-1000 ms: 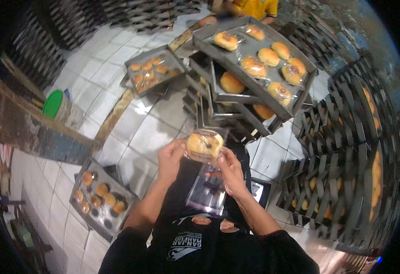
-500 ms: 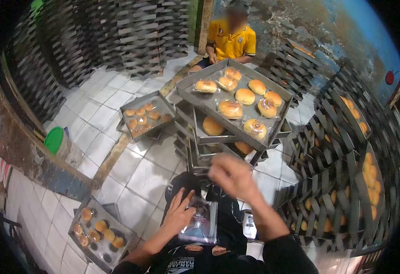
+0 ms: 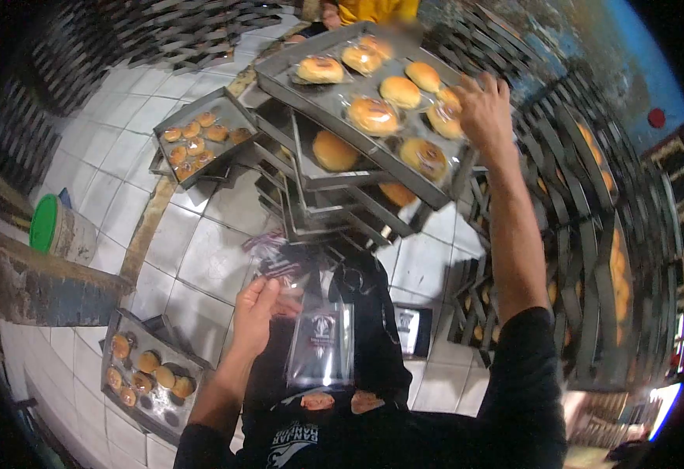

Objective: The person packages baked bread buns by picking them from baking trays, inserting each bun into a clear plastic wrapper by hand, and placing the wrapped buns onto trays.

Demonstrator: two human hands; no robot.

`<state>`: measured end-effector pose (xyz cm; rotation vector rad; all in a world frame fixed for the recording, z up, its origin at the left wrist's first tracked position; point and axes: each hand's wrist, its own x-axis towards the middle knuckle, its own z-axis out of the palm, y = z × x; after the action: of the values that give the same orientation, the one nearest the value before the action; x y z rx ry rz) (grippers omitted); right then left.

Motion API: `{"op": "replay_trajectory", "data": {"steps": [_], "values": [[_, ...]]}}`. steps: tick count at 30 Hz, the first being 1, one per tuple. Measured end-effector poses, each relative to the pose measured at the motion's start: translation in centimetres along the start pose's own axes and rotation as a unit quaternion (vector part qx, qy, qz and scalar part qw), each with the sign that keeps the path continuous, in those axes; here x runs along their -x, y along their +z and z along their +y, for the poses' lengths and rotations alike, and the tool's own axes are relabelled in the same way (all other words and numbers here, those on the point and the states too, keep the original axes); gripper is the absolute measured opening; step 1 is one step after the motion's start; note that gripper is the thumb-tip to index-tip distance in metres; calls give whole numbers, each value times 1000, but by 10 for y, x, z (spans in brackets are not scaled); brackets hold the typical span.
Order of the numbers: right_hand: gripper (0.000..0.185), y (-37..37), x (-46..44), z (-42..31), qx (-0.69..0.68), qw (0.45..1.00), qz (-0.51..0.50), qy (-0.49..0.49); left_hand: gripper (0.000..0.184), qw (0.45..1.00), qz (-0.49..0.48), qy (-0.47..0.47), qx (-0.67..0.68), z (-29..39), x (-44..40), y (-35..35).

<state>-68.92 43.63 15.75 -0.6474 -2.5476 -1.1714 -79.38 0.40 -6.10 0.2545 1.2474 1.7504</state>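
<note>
Clear plastic with dark-red print shows in the left grip [image 3: 256,314]: thumb and fingers pinch one end of a printed bag [image 3: 267,254], which stretches away from the person, up and slightly leftward, above the white tiles and beside the knees. It looks thin, crumpled and shiny, its lettering blurred. On the lap lies a flat stack of bags [image 3: 321,344] — glossy, rectangular, a pale emblem on a dark label — with its long axis running from the waist toward the knees, tilted a little. The right grip [image 3: 486,109] is at the right side of the top metal tray [image 3: 332,94], fingers curled by a golden-brown bun [image 3: 443,119]; whether it grasps anything I cannot tell. The round-to-oval buns in that tray are partly bare, like the smooth one near its middle [image 3: 399,91], and partly film-wrapped — glinting, with dark print.
</note>
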Motion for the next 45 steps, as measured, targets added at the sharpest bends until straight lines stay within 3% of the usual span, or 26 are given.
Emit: {"op": "replay_trajectory", "data": {"steps": [1, 2, 4, 6, 7, 10, 11, 14, 18, 19, 22, 23, 24, 25, 26, 27, 28, 30, 32, 35, 38, 40, 41, 42, 44, 45], "values": [[44, 34, -34, 17, -115, 993, 4, -12, 19, 999, 38, -19, 31, -3, -3, -1], [46, 66, -58, 15, -270, 960, -65, 42, 20, 995, 74, -34, 62, -7, -9, -2], [52, 117, -103, 4, -546, 802, -197, 137, 26, 998, 48, -11, 35, -40, -19, -22], [63, 131, -118, -19, -414, 871, -224, 137, 23, 999, 18, 39, 17, -39, -16, -24], [74, 190, -125, -23, -377, 886, -233, 135, 23, 998, 32, 43, 25, -36, -18, -22], [81, 106, -126, -39, -400, 852, -284, 183, 24, 995, 80, 38, 43, -28, -14, -12], [88, 94, -121, -39, -426, 849, -253, 185, 24, 994, 88, 38, 49, -24, -16, -8], [87, 75, -92, -49, -510, 817, -237, 125, 28, 997, 51, 51, 20, -21, -20, -8], [68, 41, -59, -51, -679, 698, -137, 182, 24, 974, 86, 14, 208, 9, -42, 3], [60, -1, -42, -62, -715, 671, -61, 187, 23, 969, 92, 14, 230, 14, -50, -2], [52, -95, 30, -122, -807, 545, 13, 227, 21, 953, 87, 27, 289, 17, -87, -16], [51, -108, 60, -141, -697, 683, -20, 217, 21, 949, 79, 29, 304, 11, -99, -21], [50, -114, 90, -174, -745, 644, 39, 173, 21, 945, 71, 29, 317, 10, -108, -22], [46, -137, 116, -200, -735, 660, 22, 156, 22, 955, 75, 2, 288, 13, -112, -18], [45, -133, 141, -221, -708, 700, 54, 78, 23, 950, 65, -16, 306, 16, -112, -10], [47, -134, 155, -237, -703, 705, 91, -1, 23, 945, 55, -37, 321, 17, -110, -2], [48, -122, 167, -247, -684, 722, 100, -24, 23, 939, 45, -62, 334, 23, -102, 11], [47, -98, 178, -249, -616, 777, 130, 24, 27, 953, 12, -41, 299, 32, -80, 32], [47, -107, 169, -242, -597, 786, 154, 51, 31, 969, -42, -13, 243, 33, -61, 45], [46, -134, 159, -250, -595, 791, 125, 75, 36, 965, -17, -4, 263, 36, -29, 61], [46, -141, 172, -289, -643, 766, 13, 8, 42, 953, -60, -17, 296, 25, -42, 25], [51, -141, 175, -303, -596, 802, 0, -34, 46, 934, -111, -15, 339, 24, -42, 6], [52, -127, 170, -307, -565, 824, 21, -37, 48, 958, 49, -25, 283, 19, -28, 29], [53, -117, 166, -307, -531, 846, 39, -40, 46, 969, 44, 65, 235, -4, -21, 42], [54, -120, 152, -291, -555, 831, 15, -36, 41, 981, 29, 107, 158, 7, -2, 63], [54, -126, 148, -284, -558, 828, 15, -49, 40, 970, -30, 113, 213, 13, -11, 50]]}}
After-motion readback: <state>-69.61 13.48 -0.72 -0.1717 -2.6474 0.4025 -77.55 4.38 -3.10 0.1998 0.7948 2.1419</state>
